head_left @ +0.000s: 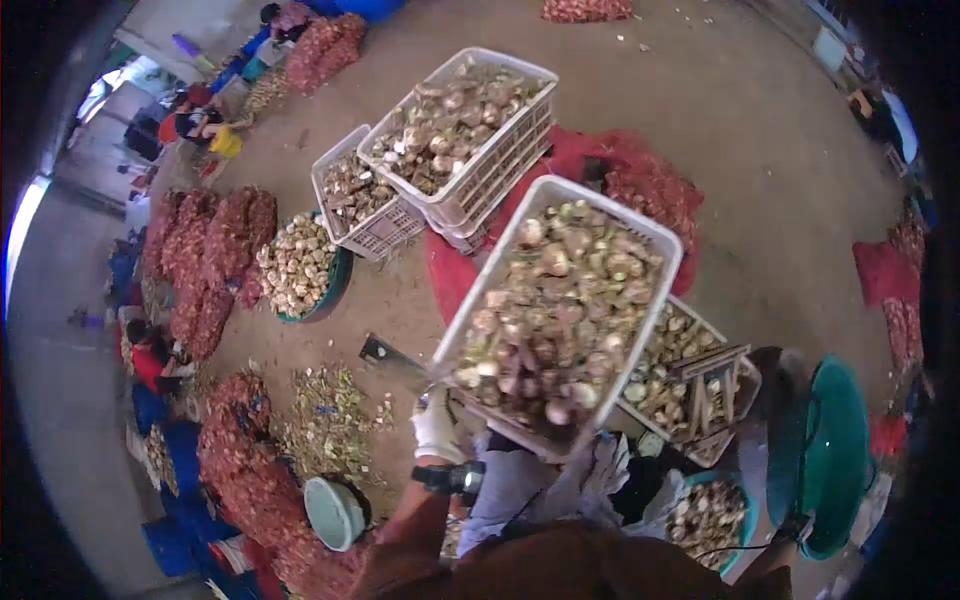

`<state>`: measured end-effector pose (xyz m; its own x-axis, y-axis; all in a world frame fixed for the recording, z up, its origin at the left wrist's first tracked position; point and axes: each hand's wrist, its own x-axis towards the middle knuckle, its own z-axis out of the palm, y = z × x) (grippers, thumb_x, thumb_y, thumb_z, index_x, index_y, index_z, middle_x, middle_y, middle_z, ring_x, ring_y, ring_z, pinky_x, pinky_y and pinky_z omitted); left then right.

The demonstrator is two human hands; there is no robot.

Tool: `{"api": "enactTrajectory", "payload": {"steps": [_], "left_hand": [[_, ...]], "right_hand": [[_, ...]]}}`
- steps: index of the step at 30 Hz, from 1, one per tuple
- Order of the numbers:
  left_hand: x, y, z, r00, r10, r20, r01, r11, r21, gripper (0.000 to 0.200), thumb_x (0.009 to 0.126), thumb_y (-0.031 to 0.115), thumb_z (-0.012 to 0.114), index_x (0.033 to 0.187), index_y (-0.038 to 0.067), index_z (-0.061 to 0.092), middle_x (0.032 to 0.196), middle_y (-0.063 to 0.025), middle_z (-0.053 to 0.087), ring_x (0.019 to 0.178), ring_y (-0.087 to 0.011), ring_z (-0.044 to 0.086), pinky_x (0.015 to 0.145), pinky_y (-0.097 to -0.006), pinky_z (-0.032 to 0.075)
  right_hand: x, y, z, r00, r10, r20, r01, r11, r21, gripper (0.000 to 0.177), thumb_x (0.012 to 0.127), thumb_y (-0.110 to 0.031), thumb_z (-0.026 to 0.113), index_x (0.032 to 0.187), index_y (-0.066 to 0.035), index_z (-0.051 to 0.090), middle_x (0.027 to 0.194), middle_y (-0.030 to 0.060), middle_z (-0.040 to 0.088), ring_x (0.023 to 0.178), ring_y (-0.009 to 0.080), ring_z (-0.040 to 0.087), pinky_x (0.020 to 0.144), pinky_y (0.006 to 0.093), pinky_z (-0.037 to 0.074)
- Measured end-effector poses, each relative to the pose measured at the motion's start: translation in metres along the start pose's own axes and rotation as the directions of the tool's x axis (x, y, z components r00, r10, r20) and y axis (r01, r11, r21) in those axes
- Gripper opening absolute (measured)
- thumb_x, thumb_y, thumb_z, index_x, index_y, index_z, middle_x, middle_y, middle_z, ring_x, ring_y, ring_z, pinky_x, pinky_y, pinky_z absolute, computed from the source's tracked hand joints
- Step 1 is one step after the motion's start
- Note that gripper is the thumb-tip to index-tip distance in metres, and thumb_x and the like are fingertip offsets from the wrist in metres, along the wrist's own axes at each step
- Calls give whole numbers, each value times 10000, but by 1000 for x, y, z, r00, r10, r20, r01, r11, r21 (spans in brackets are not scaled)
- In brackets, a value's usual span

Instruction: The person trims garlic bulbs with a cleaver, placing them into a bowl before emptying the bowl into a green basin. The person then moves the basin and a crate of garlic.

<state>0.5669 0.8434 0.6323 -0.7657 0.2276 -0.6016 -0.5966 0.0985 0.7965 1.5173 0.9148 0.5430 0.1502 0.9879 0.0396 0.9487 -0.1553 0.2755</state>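
My left hand (pixel 437 430), in a white glove, is closed at the near left corner of a white plastic crate (pixel 480 275). The crate is full of pale trimmed bulbs (pixel 555 290) that look like garlic. Held out to my right is an upended green tub (pixel 835 460), its lower rim at my right hand (pixel 795 530). The fingers of that hand are small and dark here, but they appear closed on the rim. Under the big crate's right side, another crate (pixel 720 450) of bulbs is partly hidden. A round basin of bulbs (pixel 707 520) stands by my legs.
Ahead, stacked crates (pixel 500 150) of bulbs stand beside a lower crate (pixel 385 235). A green tub heaped with bulbs (pixel 300 265) is to the left, near red mesh sacks (pixel 215 240). Scraps (pixel 325 425) and a pale bucket (pixel 335 512) lie closer. People (pixel 150 360) sit along the left.
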Motion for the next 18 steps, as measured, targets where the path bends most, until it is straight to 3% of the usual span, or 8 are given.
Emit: {"api": "enactTrajectory", "payload": {"steps": [1,3,8,12,14,15,16,18], "left_hand": [[34,2,-16,1000,24,4,-24,999,41,128,839,193,609,899,82,591,766,-14,588,625,-124,528,561,-276,442],[79,21,-23,1000,-10,-3,10,999,32,120,834,184,607,875,76,574,732,-26,587,602,-133,531,539,-270,432],[137,54,-20,974,-22,227,-20,983,182,221,867,257,544,833,39,543,584,-71,549,463,-203,536,455,-322,472],[135,63,-5,865,-232,444,89,943,320,264,888,286,536,828,29,548,659,-74,576,635,-190,593,624,-310,502],[138,43,0,898,-151,413,25,955,295,221,886,262,539,863,43,553,762,-84,592,697,-192,582,648,-328,481],[112,54,10,856,-146,495,-22,948,317,230,882,263,545,865,35,560,754,-73,588,691,-183,584,618,-297,478],[115,50,12,829,-165,534,-39,936,351,230,882,263,545,865,35,560,754,-73,588,691,-183,584,618,-297,478],[128,36,11,801,-305,514,-73,803,591,234,895,256,528,878,27,568,773,-67,586,693,-169,576,602,-282,470]], "right_hand": [[-23,-32,-25,982,181,55,-189,953,237,306,872,-251,539,1085,-32,562,1113,114,610,1001,284,591,779,367,511],[-82,-128,-80,918,362,162,-264,255,930,320,864,-276,547,1061,-25,550,1080,125,592,970,284,577,795,374,500],[-227,-237,-194,774,349,528,-208,-648,733,366,841,-329,577,999,-5,517,996,158,562,861,265,557,771,376,497],[-214,-461,-345,339,773,536,-103,-535,838,320,799,-254,560,977,6,503,921,192,568,683,298,564,555,385,531],[-342,-313,-188,594,-339,729,-469,-883,-28,288,789,-276,556,962,-46,566,772,138,589,717,300,590,672,387,517],[-396,-327,-113,524,323,788,-461,-671,581,232,797,-268,541,903,-62,556,701,120,565,631,290,567,615,377,505],[-440,-344,-71,419,823,383,-549,-106,829,188,804,-260,526,843,-77,546,629,101,542,544,281,543,558,368,494],[-492,-383,-84,206,389,898,-247,-867,432,217,775,-249,555,866,-51,560,727,136,604,582,291,574,552,372,481]]}}
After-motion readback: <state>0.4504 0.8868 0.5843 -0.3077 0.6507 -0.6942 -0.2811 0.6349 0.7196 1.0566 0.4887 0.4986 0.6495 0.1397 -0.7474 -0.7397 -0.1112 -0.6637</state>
